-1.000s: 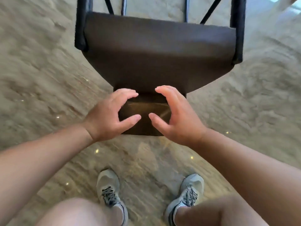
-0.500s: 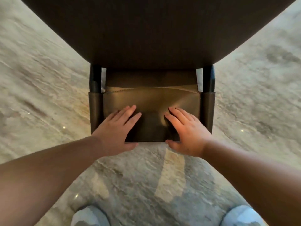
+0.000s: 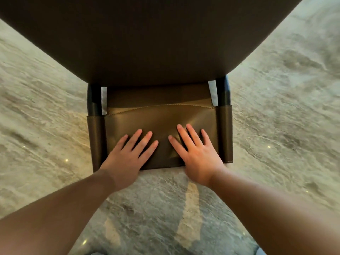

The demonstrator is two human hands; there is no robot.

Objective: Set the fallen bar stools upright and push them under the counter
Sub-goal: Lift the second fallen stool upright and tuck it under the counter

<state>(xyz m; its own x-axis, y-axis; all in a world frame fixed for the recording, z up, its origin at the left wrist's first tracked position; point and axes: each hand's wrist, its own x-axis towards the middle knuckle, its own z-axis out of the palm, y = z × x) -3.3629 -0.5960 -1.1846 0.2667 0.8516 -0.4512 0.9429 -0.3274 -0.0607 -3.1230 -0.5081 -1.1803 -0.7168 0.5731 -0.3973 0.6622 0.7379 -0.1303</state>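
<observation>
A bar stool stands upright below me, seen from above. Its wide dark brown seat fills the top of the view. Its tan leather backrest is slung between two black frame posts. My left hand lies flat on the left half of the backrest with its fingers spread. My right hand lies flat on the right half in the same way. Both palms press against the leather at its near edge. The thumbs are hidden. The stool's legs are hidden under the seat.
Polished grey-beige marble floor surrounds the stool on the left, the right and the near side. Small light reflections dot it. No counter edge can be told apart in this view.
My hands went from hovering curled over the backrest to lying flat on it with fingers spread. The view has closed in on the stool, and my shoes have dropped out of sight.
</observation>
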